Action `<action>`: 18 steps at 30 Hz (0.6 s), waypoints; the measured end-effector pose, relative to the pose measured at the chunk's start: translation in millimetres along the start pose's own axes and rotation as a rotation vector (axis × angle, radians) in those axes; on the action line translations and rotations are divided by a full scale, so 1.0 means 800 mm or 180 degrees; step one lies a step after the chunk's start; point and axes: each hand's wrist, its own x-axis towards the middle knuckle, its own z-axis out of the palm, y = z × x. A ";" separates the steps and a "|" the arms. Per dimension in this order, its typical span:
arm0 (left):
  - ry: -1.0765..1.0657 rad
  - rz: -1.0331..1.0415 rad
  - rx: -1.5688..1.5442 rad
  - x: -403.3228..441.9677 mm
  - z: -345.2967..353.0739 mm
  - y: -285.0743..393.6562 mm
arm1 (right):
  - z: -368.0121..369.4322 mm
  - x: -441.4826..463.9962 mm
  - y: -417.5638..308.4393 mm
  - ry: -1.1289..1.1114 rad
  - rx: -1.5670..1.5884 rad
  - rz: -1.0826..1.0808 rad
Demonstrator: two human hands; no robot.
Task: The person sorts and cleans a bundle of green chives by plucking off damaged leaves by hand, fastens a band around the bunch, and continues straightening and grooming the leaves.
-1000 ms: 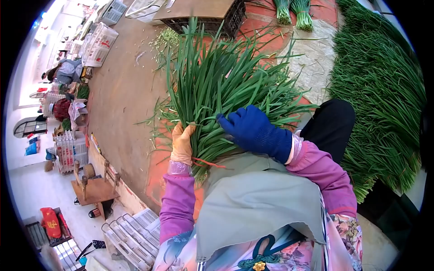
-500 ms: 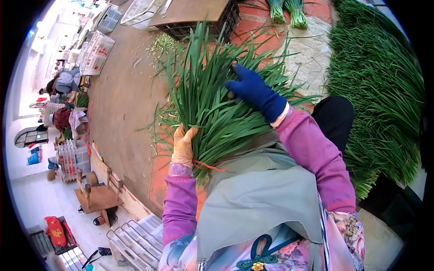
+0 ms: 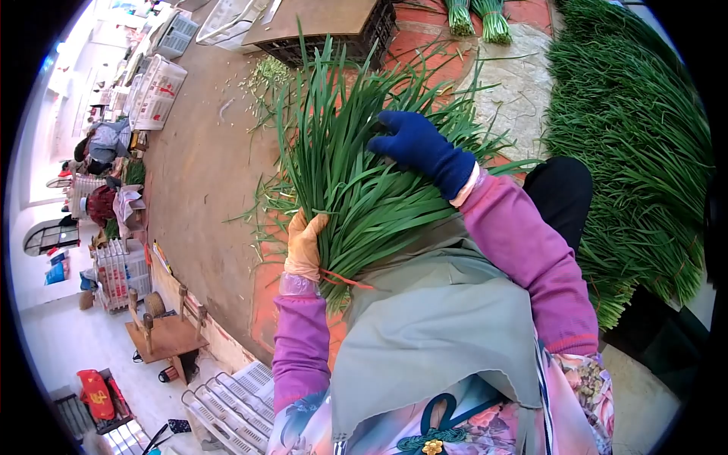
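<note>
A bunch of long green leafy stalks (image 3: 349, 171) lies across my lap, fanned out away from me. My left hand (image 3: 305, 246), in a tan glove, is closed round the bunch near its lower end. Beside it a thin red tie (image 3: 345, 280) sticks out over the stalks. My right hand (image 3: 415, 144), in a dark blue glove, rests over the leaves on the right side, thumb and fingers apart; some fingertips are hidden among the leaves.
To the right lies a large heap of green stalks (image 3: 629, 152). Two tied bundles (image 3: 494, 26) lie at the top. A board-topped black crate (image 3: 318, 26) stands ahead. Left are a small wooden stool (image 3: 171, 336), white baskets (image 3: 158, 91) and people (image 3: 102, 203) far off.
My right hand has moved up and away from my left hand, from the lower leaves to the middle of the bunch, and its fingers have spread. My left hand keeps its hold.
</note>
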 end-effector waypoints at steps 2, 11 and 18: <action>-0.0050 0.0049 0.0095 0.000 -0.001 0.000 | 0.002 0.004 0.003 0.0304 -0.0628 -0.0256; 0.0131 0.0061 0.0098 -0.002 0.008 0.001 | -0.047 0.012 0.055 0.1651 -0.2078 -0.2253; 0.0103 0.0080 0.0464 -0.012 0.045 0.026 | -0.093 -0.046 0.014 0.1807 0.1044 -0.0783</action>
